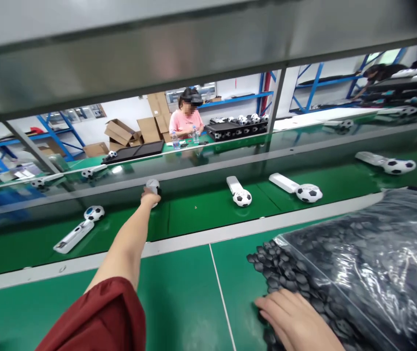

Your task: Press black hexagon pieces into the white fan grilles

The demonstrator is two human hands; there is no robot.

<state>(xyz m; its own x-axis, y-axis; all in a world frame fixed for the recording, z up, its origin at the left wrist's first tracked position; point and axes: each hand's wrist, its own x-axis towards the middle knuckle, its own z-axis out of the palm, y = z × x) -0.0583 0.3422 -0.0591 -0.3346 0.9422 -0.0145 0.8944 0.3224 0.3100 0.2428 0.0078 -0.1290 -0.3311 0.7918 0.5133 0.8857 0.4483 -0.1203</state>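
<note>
My left hand point(150, 196) reaches far out over the green conveyor belt point(201, 209) and is closed round a white handled toy point(153, 185) whose soccer-ball end is hidden by the hand. My right hand point(293, 319) lies flat, fingers stretched out, on a pile of small black pieces point(279, 268) spilling from a clear plastic bag point(369, 253) at the near right. More white handles with soccer balls lie on the belt: one point(240, 193) just right of my left hand, another point(299, 189) further right, and one point(80, 226) at the left.
A grey overhead rail point(194, 53) crosses the top of the view. Another soccer-ball toy point(389, 164) lies far right on the belt. Across the line a person in a pink shirt point(185, 122) sits by black trays point(236, 129) of balls, with cardboard boxes point(128, 131) behind.
</note>
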